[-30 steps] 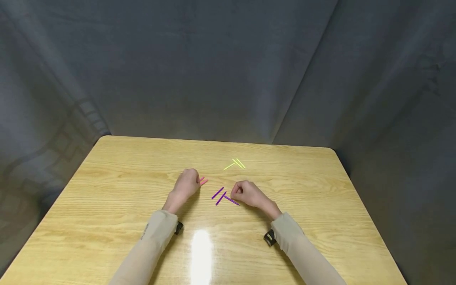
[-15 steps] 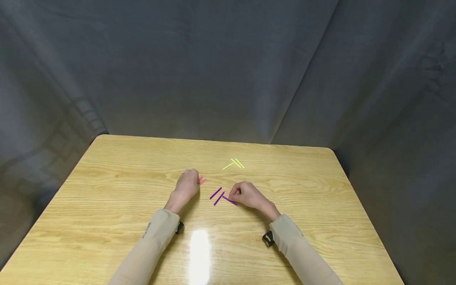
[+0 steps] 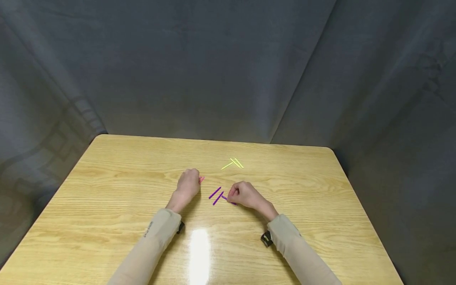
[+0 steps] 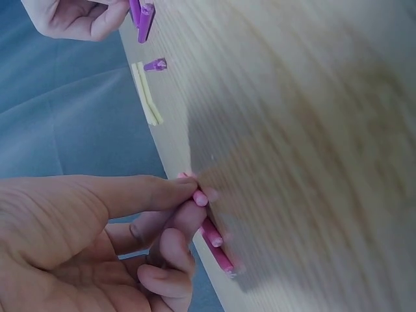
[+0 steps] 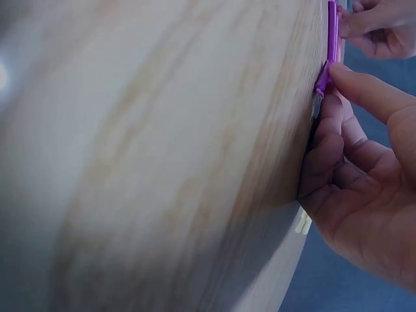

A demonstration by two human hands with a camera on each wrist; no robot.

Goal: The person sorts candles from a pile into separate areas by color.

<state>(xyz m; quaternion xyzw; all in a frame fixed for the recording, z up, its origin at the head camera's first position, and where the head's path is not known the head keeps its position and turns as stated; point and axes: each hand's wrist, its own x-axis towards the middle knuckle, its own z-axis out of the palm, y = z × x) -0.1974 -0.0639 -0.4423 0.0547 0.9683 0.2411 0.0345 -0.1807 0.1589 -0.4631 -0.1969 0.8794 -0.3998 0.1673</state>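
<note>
My left hand (image 3: 189, 184) is over the pink sticks (image 3: 202, 179) and hides most of them. In the left wrist view, thumb and forefinger pinch a thin light pink stick (image 4: 200, 198), with two darker pink sticks (image 4: 224, 260) lying just beside the fingers. To the right, my right hand (image 3: 246, 196) has its thumb and fingertips around one thin purple stick (image 3: 224, 197), low at the table. The right wrist view shows the thumb against that purple stick (image 5: 322, 83). Two other purple sticks (image 3: 215, 192) lie slanted to its left.
Farther back on the wooden table (image 3: 303, 178) lie several thin yellow sticks (image 3: 236, 162), some side by side and one at an angle. A dark grey curtain (image 3: 213, 79) hangs behind the table and along its sides.
My right hand has moved slightly left, and its fingertips now cover more of the purple stick. The left hand has shifted slightly right over the pink sticks, which show less.
</note>
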